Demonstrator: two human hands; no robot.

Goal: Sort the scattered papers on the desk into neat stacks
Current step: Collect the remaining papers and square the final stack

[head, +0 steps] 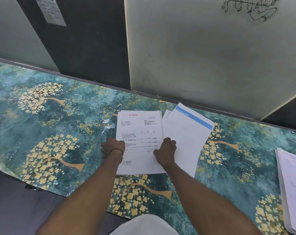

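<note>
A stack of white sheets with a red heading [138, 126] lies in the middle of the desk. My left hand [112, 147] grips its left edge, fingers curled under the side. My right hand [166, 150] holds the stack's right edge, knuckles up and fingers curled. Beside it on the right, a sheet with a blue band [188, 133] lies tilted, with another white sheet peeking out beneath it. A second thick pile of papers [293, 189] sits at the desk's right edge, partly cut off by the frame.
The desk wears a teal cloth with golden trees [50, 133]. A wall and a pale board [203, 56] rise right behind the desk. The cloth's front edge [42, 189] hangs near me on the left.
</note>
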